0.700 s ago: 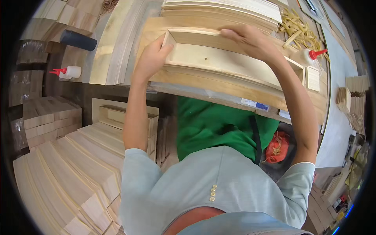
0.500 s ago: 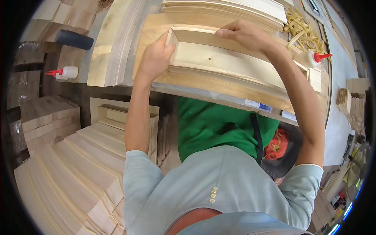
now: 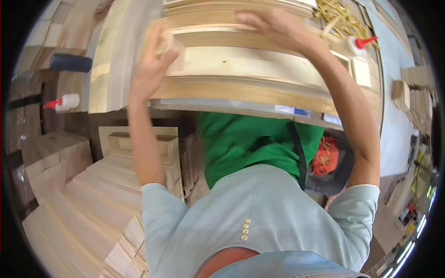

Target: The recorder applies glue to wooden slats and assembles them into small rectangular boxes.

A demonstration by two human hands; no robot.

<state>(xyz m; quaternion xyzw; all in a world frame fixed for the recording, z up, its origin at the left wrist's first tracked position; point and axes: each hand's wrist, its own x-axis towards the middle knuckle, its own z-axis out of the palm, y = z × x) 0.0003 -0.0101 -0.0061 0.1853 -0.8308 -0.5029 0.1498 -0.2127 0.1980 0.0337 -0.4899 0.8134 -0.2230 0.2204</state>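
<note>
A long, shallow wooden box (image 3: 222, 59) of pale boards lies on the workbench before me, its inside facing up. There is a small dark spot on its floor. My left hand (image 3: 150, 67) is at the box's left end, fingers stretched out and thumb apart, not closed round the wood; blur hides whether it touches. Over the far long side, my right hand (image 3: 282, 30) is open with its fingers extended, also blurred. Beyond its forearm stands a white glue bottle (image 3: 347, 46) with a red nozzle, near the box's right end.
Stacked thin boards (image 3: 116, 60) stand left of the box, and more strips lie behind it. A pile of yellowish strips (image 3: 340, 21) is at the back right. A second glue bottle (image 3: 69, 102) and a dark cylinder (image 3: 70, 63) are at far left. Finished-looking boxes (image 3: 143, 143) sit below left.
My left hand has loosened from the box's left end and its fingers have straightened. My right hand has lifted off the far side. The whole view has shifted somewhat.
</note>
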